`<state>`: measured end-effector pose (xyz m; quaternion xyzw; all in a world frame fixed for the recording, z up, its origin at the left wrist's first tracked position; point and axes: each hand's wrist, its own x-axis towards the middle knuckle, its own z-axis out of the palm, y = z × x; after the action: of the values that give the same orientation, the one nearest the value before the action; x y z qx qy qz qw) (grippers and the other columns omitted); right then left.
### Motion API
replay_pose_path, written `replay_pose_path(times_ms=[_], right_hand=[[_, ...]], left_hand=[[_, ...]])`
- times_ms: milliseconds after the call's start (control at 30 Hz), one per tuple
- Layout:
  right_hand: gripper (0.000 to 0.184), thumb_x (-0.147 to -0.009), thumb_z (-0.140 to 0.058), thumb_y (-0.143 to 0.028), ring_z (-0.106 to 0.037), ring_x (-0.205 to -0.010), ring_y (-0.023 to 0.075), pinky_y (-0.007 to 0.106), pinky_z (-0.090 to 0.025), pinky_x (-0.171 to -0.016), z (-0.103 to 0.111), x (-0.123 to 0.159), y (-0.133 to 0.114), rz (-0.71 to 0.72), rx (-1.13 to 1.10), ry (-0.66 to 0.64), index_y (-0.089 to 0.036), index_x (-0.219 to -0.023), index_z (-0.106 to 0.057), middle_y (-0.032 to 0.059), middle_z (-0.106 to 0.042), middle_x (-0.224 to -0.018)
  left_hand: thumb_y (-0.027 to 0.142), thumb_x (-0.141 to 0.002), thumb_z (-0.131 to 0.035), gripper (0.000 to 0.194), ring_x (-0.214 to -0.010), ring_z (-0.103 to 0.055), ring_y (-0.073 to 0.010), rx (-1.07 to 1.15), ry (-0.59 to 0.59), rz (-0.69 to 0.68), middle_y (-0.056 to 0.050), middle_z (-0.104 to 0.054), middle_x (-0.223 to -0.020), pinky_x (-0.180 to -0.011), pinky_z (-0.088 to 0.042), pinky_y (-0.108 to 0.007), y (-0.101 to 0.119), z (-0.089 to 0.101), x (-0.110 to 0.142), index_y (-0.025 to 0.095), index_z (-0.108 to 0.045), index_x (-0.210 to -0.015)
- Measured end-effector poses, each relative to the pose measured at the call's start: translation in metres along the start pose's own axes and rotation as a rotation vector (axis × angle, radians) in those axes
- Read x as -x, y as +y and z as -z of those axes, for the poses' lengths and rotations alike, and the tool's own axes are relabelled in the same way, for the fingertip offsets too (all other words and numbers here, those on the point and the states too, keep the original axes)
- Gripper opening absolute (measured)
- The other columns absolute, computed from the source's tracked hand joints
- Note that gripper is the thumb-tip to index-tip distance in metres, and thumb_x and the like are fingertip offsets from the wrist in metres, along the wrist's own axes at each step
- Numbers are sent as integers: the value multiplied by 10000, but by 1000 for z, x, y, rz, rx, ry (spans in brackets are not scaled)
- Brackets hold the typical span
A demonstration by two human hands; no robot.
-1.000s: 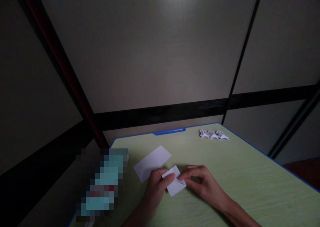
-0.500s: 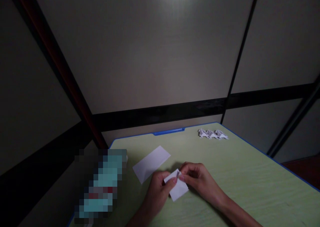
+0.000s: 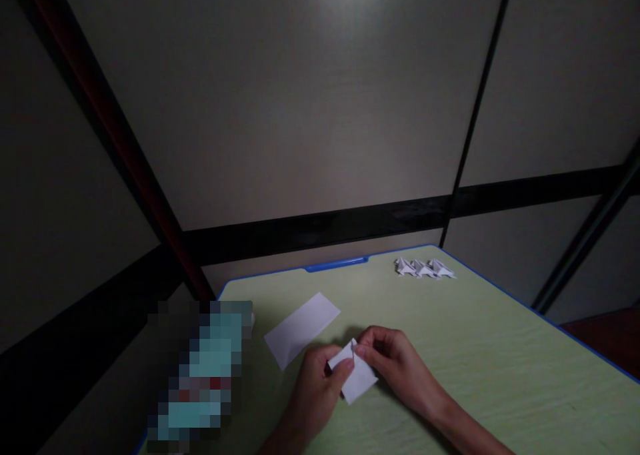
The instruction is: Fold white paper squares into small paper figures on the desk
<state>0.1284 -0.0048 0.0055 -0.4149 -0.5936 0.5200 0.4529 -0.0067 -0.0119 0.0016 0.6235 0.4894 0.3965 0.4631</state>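
Between my hands is a small folded white paper (image 3: 358, 379), held just above the table. My left hand (image 3: 320, 378) grips its left side, thumb pressed on top and fingers beneath. At the far corner, my right hand (image 3: 389, 353) pinches a paper flap between thumb and index finger. A crease or slit runs between the two thumbs; the fingertips partly hide it. Just beyond my left hand, a flat white rectangular sheet (image 3: 302, 328) lies on the table. Three folded white paper figures (image 3: 424, 268) stand in a row at the back right.
The pale green table (image 3: 500, 355) has a blue edge and a blue handle (image 3: 337, 265) at the back. A pixelated turquoise object (image 3: 205, 368) lies along the left edge. Wardrobe-like panels (image 3: 320, 121) rise behind the table.
My right hand has shifted from the paper's right side to its far corner and now pinches the flap there. The folded paper has moved slightly nearer me. The loose sheet stays put.
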Motion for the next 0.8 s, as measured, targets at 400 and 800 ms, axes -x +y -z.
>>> replay_pose_path(times_ms=[400,800], right_hand=[[280,-568,-602,-363,-340,-409,54,181,-253,-389,-2,0,-3,-65,-46,119,-115,-506,-488,-43,-429,-451],[302,-583,-587,-381,-313,-401,52,183,-224,-387,-5,-1,-2,-52,-69,95,-127,-492,-452,-54,-404,-438]], left_hand=[[295,-630,-498,212,-486,-386,-99,122,-30,33,23,-430,-481,-444,-286,-191,-4,1,-1,99,-545,-564],[354,-627,-492,274,-444,-321,-79,70,-37,38,36,-363,-461,-398,-223,-186,7,-3,0,109,-485,-506]])
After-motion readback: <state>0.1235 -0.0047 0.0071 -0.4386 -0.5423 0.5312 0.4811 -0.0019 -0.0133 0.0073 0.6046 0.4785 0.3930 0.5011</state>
